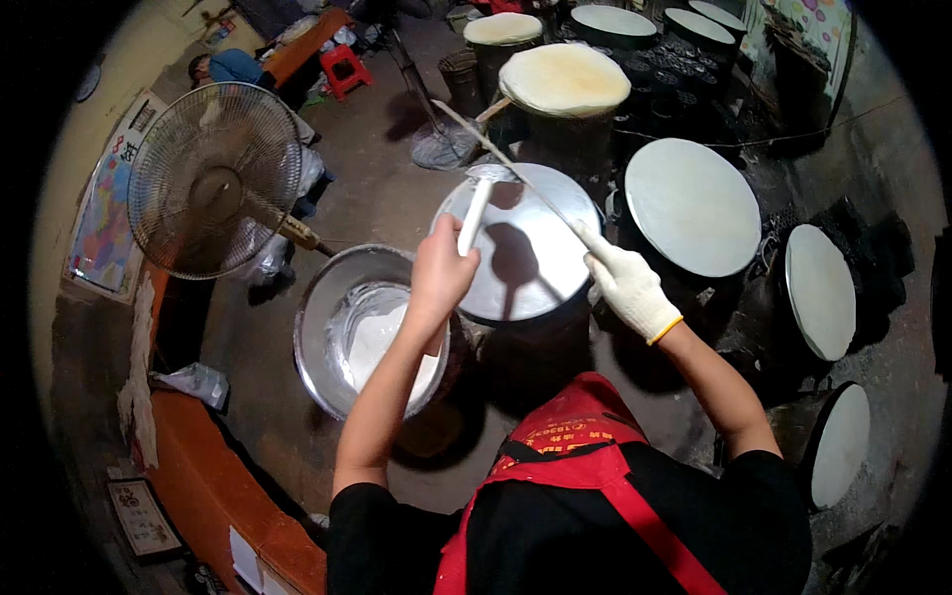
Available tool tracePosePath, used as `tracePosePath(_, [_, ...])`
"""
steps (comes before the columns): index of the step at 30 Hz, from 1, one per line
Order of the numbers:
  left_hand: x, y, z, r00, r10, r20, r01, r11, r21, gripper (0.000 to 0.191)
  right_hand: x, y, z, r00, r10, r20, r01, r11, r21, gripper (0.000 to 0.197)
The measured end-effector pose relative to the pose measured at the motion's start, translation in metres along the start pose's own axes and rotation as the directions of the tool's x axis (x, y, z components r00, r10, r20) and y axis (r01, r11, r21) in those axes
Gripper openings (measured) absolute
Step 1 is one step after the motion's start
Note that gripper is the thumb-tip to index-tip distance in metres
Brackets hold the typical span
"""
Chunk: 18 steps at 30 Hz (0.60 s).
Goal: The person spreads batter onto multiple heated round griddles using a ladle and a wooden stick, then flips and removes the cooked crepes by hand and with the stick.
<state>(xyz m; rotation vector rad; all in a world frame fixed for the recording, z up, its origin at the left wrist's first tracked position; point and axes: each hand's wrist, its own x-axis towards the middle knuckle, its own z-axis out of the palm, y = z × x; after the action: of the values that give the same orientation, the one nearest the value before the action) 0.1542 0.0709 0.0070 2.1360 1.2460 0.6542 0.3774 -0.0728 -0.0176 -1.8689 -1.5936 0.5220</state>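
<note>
My bare left hand [444, 264] grips the white handle of a kitchen tool [476, 212]. Its broad, pale head lies over the far left rim of a round griddle [550, 223], whose surface shines and carries dark shadows. In a white knit glove, my right hand [628, 282] holds a long thin stick [513, 163] that slants away across the griddle to the upper left. Below my left forearm stands a deep metal pot [316, 327] with white batter [375, 338] inside. I cannot tell whether either tool touches the griddle.
More round griddles with pale sheets stand to the right, one a white disc [692, 208]. A yellowish flatbread [565, 78] tops a drum ahead. A pedestal fan [216, 182] rises at the left, near an orange counter [223, 454]. A red stool [344, 71] and a person [238, 68] are farther back.
</note>
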Motion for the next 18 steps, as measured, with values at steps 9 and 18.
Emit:
tracePosePath(9, [0.03, -0.012, 0.159, 0.922, -0.376, 0.094, 0.352, 0.712, -0.608, 0.021, -0.059, 0.12, 0.074, 0.965, 0.208, -0.158, -0.131, 0.909, 0.397, 0.044])
tracePosePath(18, [0.078, -0.007, 0.118, 0.97, -0.233, 0.065, 0.156, 0.394, -0.906, 0.017, -0.022, 0.097, 0.11, 0.87, 0.483, -0.098, -0.484, 0.875, 0.01, 0.049])
